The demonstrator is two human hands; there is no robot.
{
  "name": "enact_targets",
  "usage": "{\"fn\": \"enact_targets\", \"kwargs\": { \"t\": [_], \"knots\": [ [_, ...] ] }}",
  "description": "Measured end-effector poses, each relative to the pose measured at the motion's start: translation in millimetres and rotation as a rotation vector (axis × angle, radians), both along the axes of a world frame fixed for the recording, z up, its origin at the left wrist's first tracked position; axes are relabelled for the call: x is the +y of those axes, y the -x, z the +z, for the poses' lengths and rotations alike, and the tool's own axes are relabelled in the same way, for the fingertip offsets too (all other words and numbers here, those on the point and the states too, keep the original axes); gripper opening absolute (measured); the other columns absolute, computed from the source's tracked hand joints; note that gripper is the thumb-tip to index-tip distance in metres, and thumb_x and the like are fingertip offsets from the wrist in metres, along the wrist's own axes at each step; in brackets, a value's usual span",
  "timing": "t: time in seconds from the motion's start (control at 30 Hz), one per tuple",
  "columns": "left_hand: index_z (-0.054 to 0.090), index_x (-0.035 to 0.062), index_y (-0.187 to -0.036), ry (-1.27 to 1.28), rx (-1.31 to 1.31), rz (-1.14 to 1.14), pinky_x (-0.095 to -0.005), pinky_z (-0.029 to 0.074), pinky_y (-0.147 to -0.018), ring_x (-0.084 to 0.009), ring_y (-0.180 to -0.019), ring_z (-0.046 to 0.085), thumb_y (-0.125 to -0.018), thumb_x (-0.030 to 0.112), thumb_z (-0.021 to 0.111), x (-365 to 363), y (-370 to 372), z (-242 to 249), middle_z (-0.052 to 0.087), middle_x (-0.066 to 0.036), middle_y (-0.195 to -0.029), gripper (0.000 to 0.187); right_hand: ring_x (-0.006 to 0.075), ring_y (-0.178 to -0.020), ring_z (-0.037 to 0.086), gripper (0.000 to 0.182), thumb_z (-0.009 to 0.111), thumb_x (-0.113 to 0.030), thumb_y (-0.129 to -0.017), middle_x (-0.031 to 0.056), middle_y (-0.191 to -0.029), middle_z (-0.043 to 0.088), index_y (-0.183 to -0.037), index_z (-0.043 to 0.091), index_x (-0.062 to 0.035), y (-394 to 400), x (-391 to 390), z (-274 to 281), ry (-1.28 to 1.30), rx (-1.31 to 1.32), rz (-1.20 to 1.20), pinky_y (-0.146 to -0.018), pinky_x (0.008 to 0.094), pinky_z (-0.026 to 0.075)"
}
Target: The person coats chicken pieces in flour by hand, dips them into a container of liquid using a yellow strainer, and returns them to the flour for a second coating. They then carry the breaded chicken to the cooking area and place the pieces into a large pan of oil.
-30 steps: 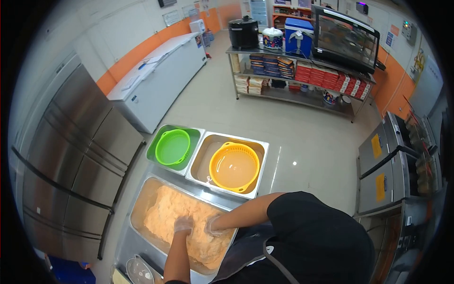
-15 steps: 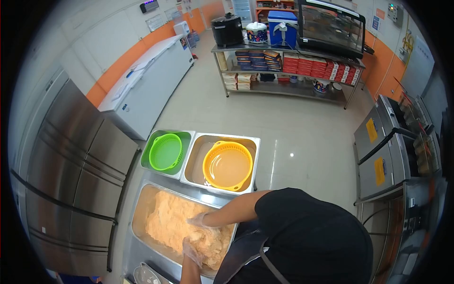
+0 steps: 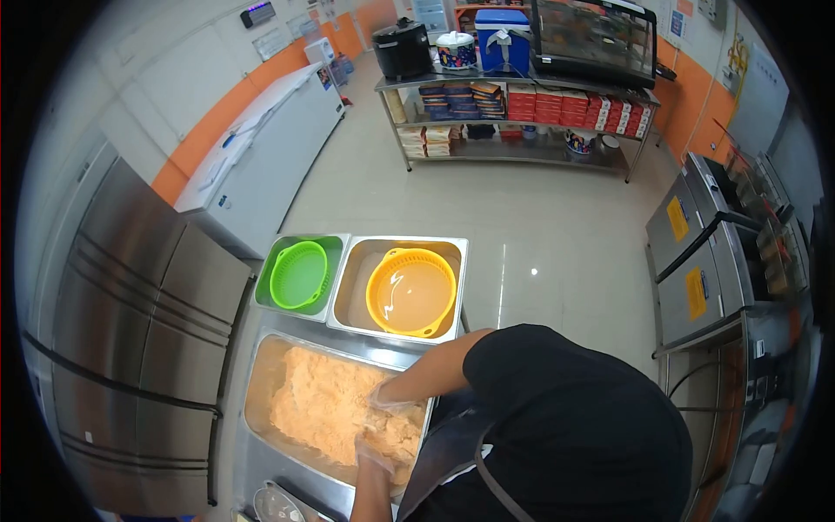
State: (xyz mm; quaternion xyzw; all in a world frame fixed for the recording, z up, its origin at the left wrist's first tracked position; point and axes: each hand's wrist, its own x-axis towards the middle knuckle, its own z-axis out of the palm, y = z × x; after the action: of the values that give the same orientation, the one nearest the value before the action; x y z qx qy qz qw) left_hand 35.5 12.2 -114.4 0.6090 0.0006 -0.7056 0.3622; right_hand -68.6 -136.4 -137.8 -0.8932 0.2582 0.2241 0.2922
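Note:
My hands wear clear plastic gloves and work in a deep metal pan of pale orange breading flour (image 3: 317, 404). My right hand (image 3: 389, 397) reaches in from the upper side, with its fingers down in the flour. My left hand (image 3: 374, 454) comes from below, its fingers also sunk in the mix. Between the two hands, at the pan's right end, lie lumpy flour-coated pieces (image 3: 396, 432), whose kind I cannot make out. Flour and gloves hide how the fingers are bent. The metal pan (image 3: 254, 396) rests on a steel table.
Beyond the pan stand two metal tubs, one holding a green basket (image 3: 299, 275), the other a yellow basket (image 3: 410, 292) in cloudy liquid. A clear scoop-like container (image 3: 277, 503) lies at the near edge. Steel fridge doors (image 3: 130, 304) are left, fryers (image 3: 704, 252) right.
Both hands have shifted a little to the right within the pan, and the right hand is deeper in the flour. The view has tilted slightly.

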Motion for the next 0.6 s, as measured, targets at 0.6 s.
{"fn": "enact_targets", "kwargs": {
  "t": [0.6],
  "knots": [
    [0.041,0.0106,-0.144,0.199,-0.278,0.074,-0.0477,0.042,-0.101,-0.0333,-0.123,0.05,-0.089,0.069,0.04,3.3,-29.3,39.7,0.049,-0.014,-0.141,0.08,0.0351,-0.1,0.062,0.048,0.049,-0.046,-0.09,0.0203,-0.109,0.068,-0.104,0.072,-0.0065,9.7,-24.1,60.2,-0.165,-0.6,-0.215,-0.089,0.0468,0.048]
  ]
}}
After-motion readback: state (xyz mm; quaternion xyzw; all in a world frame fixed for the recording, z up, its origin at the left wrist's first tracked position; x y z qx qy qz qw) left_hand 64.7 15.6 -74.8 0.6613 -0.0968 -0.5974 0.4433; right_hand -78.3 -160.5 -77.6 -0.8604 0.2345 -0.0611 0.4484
